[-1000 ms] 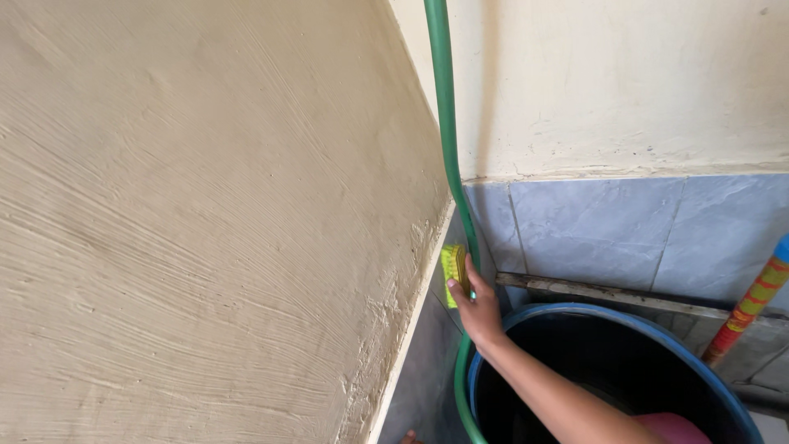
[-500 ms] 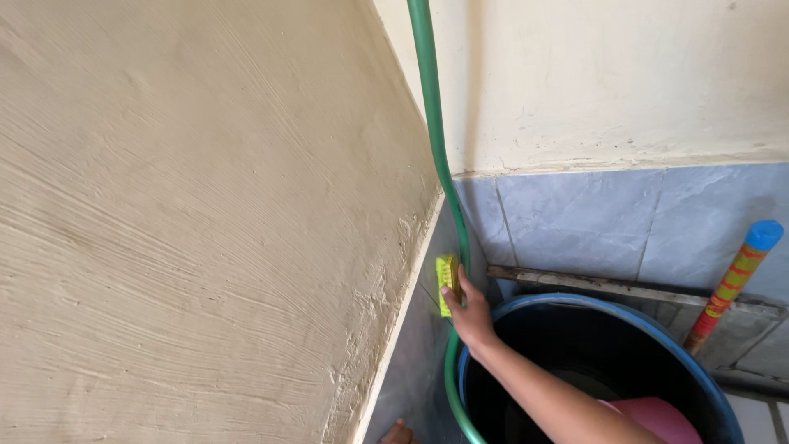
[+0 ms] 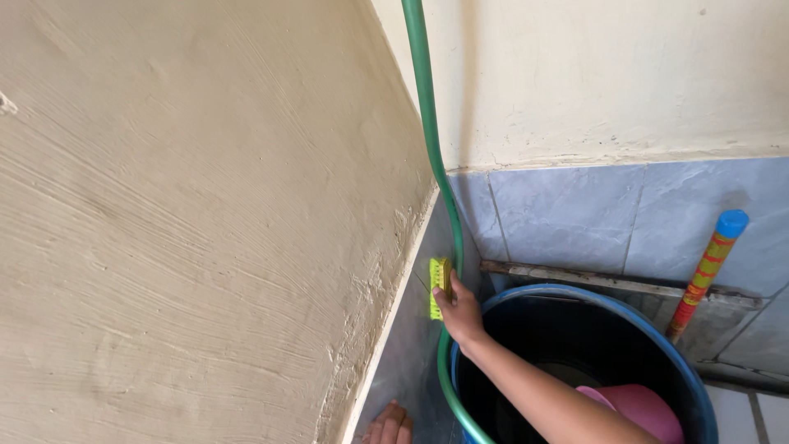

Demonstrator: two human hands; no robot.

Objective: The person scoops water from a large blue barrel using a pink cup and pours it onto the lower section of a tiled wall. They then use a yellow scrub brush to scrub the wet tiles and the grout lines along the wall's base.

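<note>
- A view looking down into the corner of a washing area, where a rough plastered wall [image 3: 189, 230] on the left meets a smoother cream wall [image 3: 608, 74] at the back.
- The lower part of both walls is faced with grey tiles [image 3: 567, 214].
- The right hand [image 3: 459, 311] reaches forward over a barrel, its fingers closed around a yellow-green brush [image 3: 438, 287].
- The brush is held upright, with its bristles pressed against the tiled strip low on the left wall, just below the edge of the plaster.
- A green hose [image 3: 427, 140] runs down the corner from the top of the view, passes just behind the brush and hand, then curves round the near left side of the barrel.
- The barrel [image 3: 657, 345] is large, dark inside, with a blue rim, and stands in the corner under the right forearm.
- A pink bowl [image 3: 645, 407] sits inside the barrel, at the bottom edge of the view.
- The left hand [image 3: 389, 425] shows only as a few fingers at the bottom edge, lying against the tiled base of the left wall, well apart from the right hand; whether it grips anything cannot be told.
- A stick [image 3: 707, 271] with red and yellow bands and a blue cap leans against the back tiles, right of the barrel.
- A worn, dirty ledge [image 3: 592, 281] runs along the back tiles, just above the barrel's rim.
</note>
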